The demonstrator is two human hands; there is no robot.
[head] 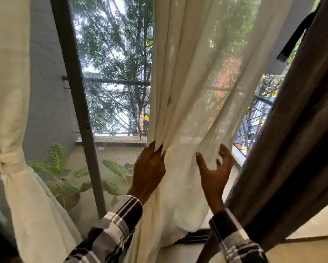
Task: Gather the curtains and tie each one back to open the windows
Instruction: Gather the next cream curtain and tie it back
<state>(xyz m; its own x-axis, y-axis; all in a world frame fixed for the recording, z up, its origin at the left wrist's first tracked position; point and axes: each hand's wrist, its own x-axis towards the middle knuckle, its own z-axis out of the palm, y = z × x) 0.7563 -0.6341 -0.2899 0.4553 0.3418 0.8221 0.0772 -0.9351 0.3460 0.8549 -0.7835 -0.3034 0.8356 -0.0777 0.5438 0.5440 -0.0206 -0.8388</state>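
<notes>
Pinching the left edge of the sheer cream middle curtain (193, 103), my left hand (150, 171) has folds bunched under its fingertips, while my right hand (214, 171) hangs just before the cloth, fingers spread, holding nothing. That panel hangs between the dark window frame post (77, 103) and the grey heavy drape (296, 149). I'd sweep the right hand across to collect the loose width into the left's bunch before tying, matching the knotted cream curtain (9, 160) at far left.

A home is showing here: cream curtains (193, 76) are hanging at a balcony window (113, 73) beside potted plants (62, 179).
</notes>
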